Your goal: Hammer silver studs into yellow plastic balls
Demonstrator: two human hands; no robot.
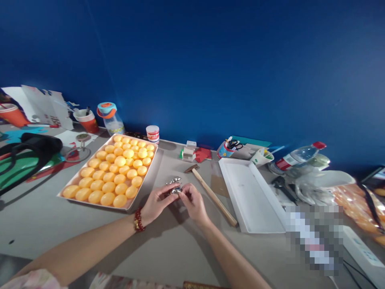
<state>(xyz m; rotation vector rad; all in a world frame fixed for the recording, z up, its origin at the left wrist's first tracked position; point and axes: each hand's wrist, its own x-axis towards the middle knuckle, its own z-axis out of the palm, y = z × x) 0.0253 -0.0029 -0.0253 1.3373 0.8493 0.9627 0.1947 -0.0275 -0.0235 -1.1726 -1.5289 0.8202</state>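
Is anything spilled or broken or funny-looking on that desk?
Nothing looks spilled or broken. The oddest thing is the red-capped bottle on the right: it seems to lean way over, though the camera may be bending it. The orange balls sit inside their tray.

Here's a red-capped bottle [296, 158] on the right, blue-lidded jug [111, 118] left beside stacked paper cups [87, 120], lower right, probably a power strip [362, 249]

Both hands pinching a shiny metallic piece [176, 190] — box of orange balls [120, 161] left, hammer [212, 195] and white tray [252, 195] right
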